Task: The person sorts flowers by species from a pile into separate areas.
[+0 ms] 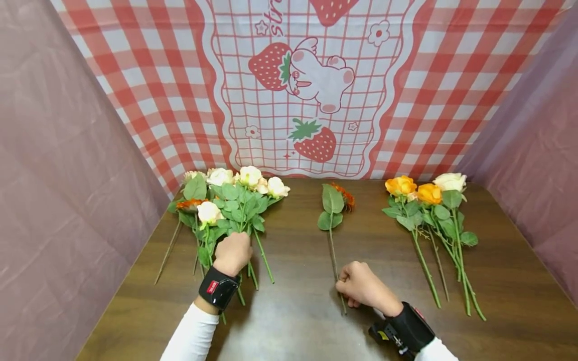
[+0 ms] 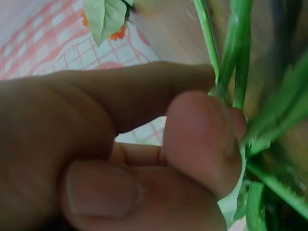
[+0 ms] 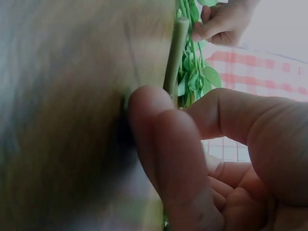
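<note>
Green stems (image 2: 236,41) vanish where the left hand (image 1: 233,252) grips; the right hand (image 1: 363,286) pinches an orange flower's (image 1: 348,197) stem (image 1: 333,250).

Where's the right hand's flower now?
Head view, right of centre: the flower is between the left bunch and right bunch, its lower stem in the right hand.

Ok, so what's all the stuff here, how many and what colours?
Table: one, brown, below the flowers
Left flowers: several, cream and orange, table's left
Middle flower: one, orange, table's middle
Right flowers: at least three, orange and cream, table's right
Strawberry cloth: one, red and white, behind the table
Side drapes: two, dusty pink, either side
Wristbands: two, mostly black, left and right
Sleeves: two, white, bottom edge
Left hand: one, bare, gripping left flowers' stems
Right hand: one, bare, pinching middle flower's stem
</note>
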`<state>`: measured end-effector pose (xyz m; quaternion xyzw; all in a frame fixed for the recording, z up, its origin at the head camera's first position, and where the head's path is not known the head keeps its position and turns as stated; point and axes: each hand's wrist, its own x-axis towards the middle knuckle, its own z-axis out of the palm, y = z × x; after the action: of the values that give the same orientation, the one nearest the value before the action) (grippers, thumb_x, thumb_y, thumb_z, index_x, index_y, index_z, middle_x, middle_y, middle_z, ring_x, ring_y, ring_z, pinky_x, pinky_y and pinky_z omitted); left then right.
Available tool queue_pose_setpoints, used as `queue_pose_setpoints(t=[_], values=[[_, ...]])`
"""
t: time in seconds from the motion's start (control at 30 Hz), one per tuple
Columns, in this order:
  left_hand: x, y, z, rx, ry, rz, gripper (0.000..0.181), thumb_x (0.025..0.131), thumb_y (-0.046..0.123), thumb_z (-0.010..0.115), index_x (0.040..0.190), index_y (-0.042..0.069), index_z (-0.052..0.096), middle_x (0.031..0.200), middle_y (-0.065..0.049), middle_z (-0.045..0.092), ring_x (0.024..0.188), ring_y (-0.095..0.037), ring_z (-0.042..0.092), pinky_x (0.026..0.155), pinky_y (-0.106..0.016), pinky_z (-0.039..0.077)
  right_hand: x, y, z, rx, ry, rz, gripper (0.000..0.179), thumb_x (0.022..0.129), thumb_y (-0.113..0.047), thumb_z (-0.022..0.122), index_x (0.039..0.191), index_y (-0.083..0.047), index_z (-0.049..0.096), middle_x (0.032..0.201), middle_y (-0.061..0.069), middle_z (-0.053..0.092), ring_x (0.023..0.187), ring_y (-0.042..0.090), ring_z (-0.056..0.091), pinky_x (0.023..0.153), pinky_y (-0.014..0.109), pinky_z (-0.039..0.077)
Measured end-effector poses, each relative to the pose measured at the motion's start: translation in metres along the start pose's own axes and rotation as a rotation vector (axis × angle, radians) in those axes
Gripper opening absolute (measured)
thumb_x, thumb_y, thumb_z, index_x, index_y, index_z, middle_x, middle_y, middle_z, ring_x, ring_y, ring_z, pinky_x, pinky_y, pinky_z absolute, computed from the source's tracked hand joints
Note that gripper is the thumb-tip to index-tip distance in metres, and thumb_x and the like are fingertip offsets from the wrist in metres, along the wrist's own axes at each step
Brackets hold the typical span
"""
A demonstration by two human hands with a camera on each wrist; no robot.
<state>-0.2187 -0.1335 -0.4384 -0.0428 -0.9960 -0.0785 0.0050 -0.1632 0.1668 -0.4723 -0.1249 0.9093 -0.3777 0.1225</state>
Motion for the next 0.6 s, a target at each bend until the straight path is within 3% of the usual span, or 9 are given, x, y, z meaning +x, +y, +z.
queue_pose_setpoints(t=[0.3, 0.43, 0.6], values=[[-0.003, -0.001, 0.003, -0.031, -0.029, 0.025, 0.009, 0.075, 0.000, 0.056, 0.068, 0.002, 0.063, 0.074, -0.019, 0.067, 0.058, -0.031, 0.060, 0.045, -0.048, 0.051, 0.001, -0.002, 0.004, 0.018, -0.049, -0.038, 0.024, 0.075, -0.002, 0.054, 0.052, -0.009, 0.056, 0.039, 0.001, 0.055, 0.031, 0.013, 0.051, 0.031, 0.027, 0.045], [0.000, -0.002, 0.000, -0.128, -0.023, 0.045, 0.010, 0.071, 0.001, 0.058, 0.062, 0.003, 0.056, 0.070, -0.017, 0.064, 0.054, -0.027, 0.056, 0.043, -0.043, 0.048, 0.002, -0.002, 0.003, 0.009, -0.017, -0.038, 0.029, 0.078, -0.004, 0.054, 0.049, -0.010, 0.051, 0.037, 0.001, 0.052, 0.030, 0.013, 0.051, 0.030, 0.027, 0.045], [0.002, -0.002, -0.009, -0.247, -0.006, 0.054, 0.023, 0.069, 0.002, 0.056, 0.051, 0.011, 0.044, 0.057, -0.010, 0.054, 0.045, -0.020, 0.048, 0.038, -0.033, 0.041, 0.000, -0.003, -0.001, -0.009, 0.004, -0.035, 0.030, 0.081, -0.008, 0.055, 0.052, -0.010, 0.052, 0.038, 0.000, 0.053, 0.030, 0.012, 0.051, 0.030, 0.028, 0.045]])
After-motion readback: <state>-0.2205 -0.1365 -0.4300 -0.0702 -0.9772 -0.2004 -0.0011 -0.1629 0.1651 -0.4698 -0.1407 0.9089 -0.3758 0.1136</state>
